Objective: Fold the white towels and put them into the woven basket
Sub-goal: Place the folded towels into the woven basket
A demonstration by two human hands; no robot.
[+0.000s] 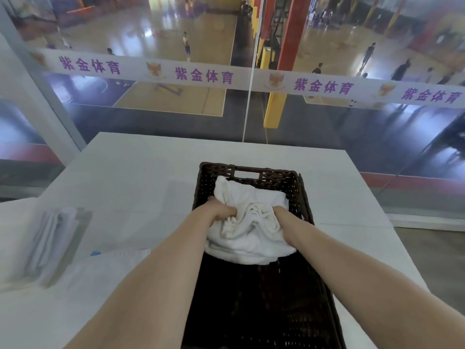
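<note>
A dark brown woven basket stands lengthwise on the white table, its far end holding a bunched pile of white towels. My left hand grips the crumpled cloth on the pile's left side, fingers dug into the folds. My right hand grips the same bunch from the right, its fingers mostly buried in the cloth. Both forearms reach over the basket's near half, which looks dark and bare.
A white-covered table carries the basket. More pale towels lie blurred at the left, beside a small blue object. A glass wall with a purple-lettered banner stands just beyond the table's far edge.
</note>
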